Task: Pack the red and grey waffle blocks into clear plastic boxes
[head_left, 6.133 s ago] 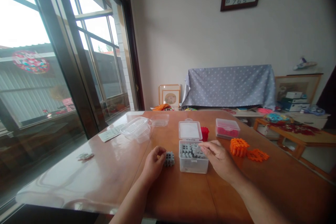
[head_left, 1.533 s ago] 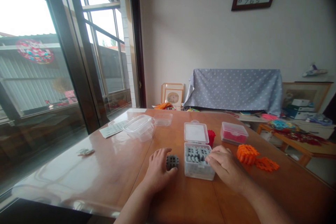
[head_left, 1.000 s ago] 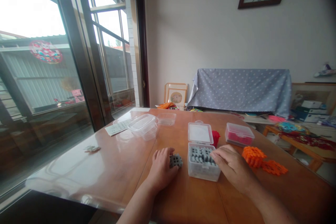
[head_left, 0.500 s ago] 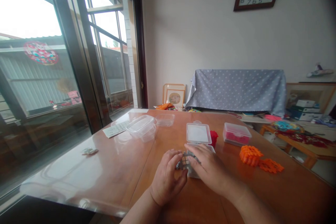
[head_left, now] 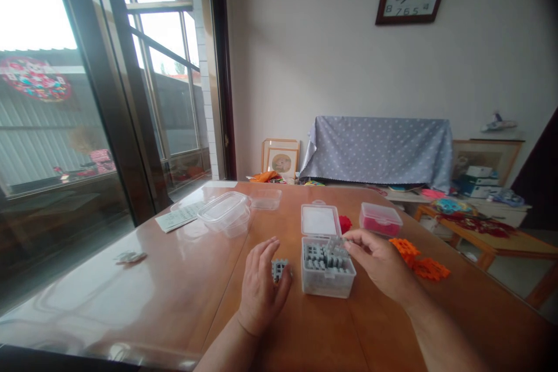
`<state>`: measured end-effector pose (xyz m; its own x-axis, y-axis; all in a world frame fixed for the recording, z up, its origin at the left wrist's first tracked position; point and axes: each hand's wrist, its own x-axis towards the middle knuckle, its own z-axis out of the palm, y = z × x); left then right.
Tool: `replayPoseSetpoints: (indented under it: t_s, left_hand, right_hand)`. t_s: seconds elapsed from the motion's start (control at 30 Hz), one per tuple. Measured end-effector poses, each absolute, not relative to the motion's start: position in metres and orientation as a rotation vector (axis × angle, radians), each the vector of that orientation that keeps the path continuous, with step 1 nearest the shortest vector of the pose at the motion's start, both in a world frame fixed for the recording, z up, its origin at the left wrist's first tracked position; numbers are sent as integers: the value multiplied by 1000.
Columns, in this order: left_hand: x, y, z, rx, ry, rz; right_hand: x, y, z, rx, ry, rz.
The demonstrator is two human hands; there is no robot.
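My left hand [head_left: 261,282] curves its fingers and thumb around a grey toothed plastic building piece [head_left: 279,269], a lattice with square openings, left of the box. At the right, my right hand [head_left: 372,253] pinches another grey building piece [head_left: 335,245] over the back right of a clear plastic box [head_left: 329,285]. Several grey pieces [head_left: 320,257] lie in that box, partly stacked. Its lid [head_left: 320,220] is tipped back, away from me. Part of the pinched piece is hidden by my fingertips.
Orange toothed pieces [head_left: 429,268] lie at the right, and a red one [head_left: 344,224] behind the lid. A closed box [head_left: 381,219] holds pinkish-red contents. Clear containers [head_left: 224,215], a printed sheet [head_left: 178,218] and a small pale item [head_left: 131,257] are on the left.
My hands have moved apart: the right one went right to the box's back edge, the left slightly left with its grey piece. The box contents are now uncovered, and the view has shifted slightly.
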<state>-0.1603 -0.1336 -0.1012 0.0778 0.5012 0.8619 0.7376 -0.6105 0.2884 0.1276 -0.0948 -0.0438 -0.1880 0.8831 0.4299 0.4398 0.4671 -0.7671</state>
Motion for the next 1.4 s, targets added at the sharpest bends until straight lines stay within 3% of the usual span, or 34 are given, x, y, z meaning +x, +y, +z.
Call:
replayPoseSetpoints:
  t_s: [0.5,1.4]
  left_hand:
    - [-161,-130,-100,-2157,-1347,-1509]
    - [-162,-131,-99,-2128,-1393,-1446]
  right_hand:
    - [136,-94,-77,-1232,-1985,350]
    - [130,-102,-55,-1271,-2147,266]
